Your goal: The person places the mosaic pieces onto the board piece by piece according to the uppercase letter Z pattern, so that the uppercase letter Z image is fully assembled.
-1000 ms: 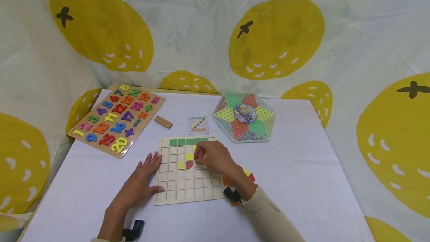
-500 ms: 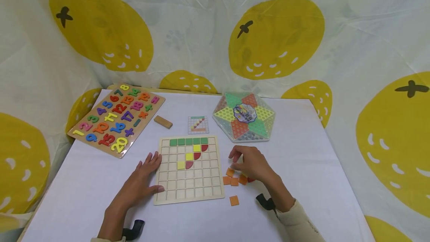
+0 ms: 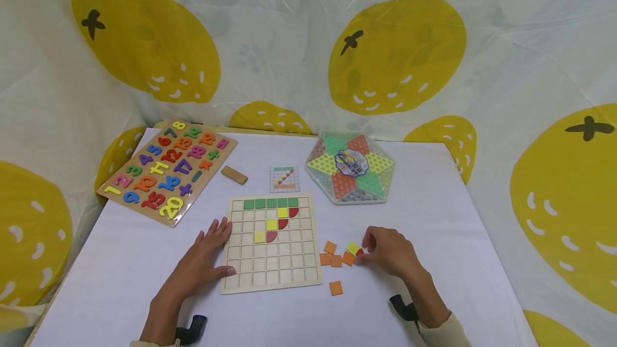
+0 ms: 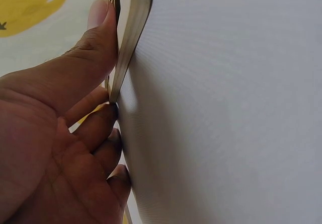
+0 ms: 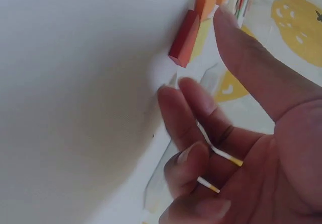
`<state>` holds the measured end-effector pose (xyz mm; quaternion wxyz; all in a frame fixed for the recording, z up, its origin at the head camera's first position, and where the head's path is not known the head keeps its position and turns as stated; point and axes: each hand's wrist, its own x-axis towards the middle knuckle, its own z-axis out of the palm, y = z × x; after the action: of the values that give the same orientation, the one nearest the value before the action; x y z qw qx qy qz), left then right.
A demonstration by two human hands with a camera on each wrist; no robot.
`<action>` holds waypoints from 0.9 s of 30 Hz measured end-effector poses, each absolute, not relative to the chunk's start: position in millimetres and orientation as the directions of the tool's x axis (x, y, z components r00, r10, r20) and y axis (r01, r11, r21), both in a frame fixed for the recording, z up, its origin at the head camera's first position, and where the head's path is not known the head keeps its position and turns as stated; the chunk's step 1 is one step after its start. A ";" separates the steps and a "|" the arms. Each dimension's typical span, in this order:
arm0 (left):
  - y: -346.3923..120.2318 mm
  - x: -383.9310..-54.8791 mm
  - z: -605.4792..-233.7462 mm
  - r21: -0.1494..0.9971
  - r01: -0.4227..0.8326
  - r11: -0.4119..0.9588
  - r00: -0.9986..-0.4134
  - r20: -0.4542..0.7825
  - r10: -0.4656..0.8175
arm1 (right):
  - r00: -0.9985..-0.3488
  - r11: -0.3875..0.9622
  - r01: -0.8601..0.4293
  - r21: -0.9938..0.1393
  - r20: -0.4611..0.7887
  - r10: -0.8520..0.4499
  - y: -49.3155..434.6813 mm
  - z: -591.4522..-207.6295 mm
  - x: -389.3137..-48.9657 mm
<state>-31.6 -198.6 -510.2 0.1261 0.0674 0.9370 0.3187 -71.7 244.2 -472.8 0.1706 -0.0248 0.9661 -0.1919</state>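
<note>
A wooden grid board (image 3: pixel 273 276) lies at the middle of the table. Green squares (image 3: pixel 271 203) line its top row, and yellow squares (image 3: pixel 272 224) with red quarter-circles (image 3: pixel 283 224) step diagonally below. My left hand (image 3: pixel 196 265) rests along the board's left side, thumb on the rim (image 4: pixel 132 22) and fingers spread. Right of the board, my right hand (image 3: pixel 392 250) is beside a red piece (image 5: pixel 185 40), largely covered in the head view. Its thumb and fingers stand apart around that piece, a gap showing in the right wrist view. A loose yellow square (image 3: pixel 352 248) touches the red piece.
Several orange squares (image 3: pixel 336 261) lie right of the board, one (image 3: pixel 336 287) nearer the front. Behind are a pattern card (image 3: pixel 285 179), a small wooden block (image 3: pixel 234 175) and a hexagonal game box (image 3: pixel 351 186). A number puzzle (image 3: pixel 166 173) sits at the back left.
My right hand has left the board, moved right over the loose pieces and come down beside the red one. Red quarter-circles beside the upper yellow squares are now uncovered. The left hand stays put.
</note>
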 end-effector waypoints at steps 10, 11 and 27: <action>-198.3 -31.0 -510.2 0.617 0.054 0.785 -0.961 -0.182 0.210 | -0.946 0.922 0.013 -0.387 -0.304 -0.114 238.4 -477.0 -66.6; -198.3 -31.1 -510.3 0.617 0.054 0.785 -0.961 -0.183 0.209 | -0.946 0.919 0.010 -0.395 -0.302 -0.119 237.8 -477.2 -66.8; -198.0 -31.2 -511.3 0.621 0.038 0.783 -0.960 -0.195 0.202 | -0.932 0.699 -0.165 -0.696 -0.123 -0.342 214.2 -478.4 -74.2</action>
<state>-31.2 -198.0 -511.3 0.1265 0.0642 0.9357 0.3229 -74.2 214.2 -478.4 0.1224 -0.1386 0.9135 -0.3624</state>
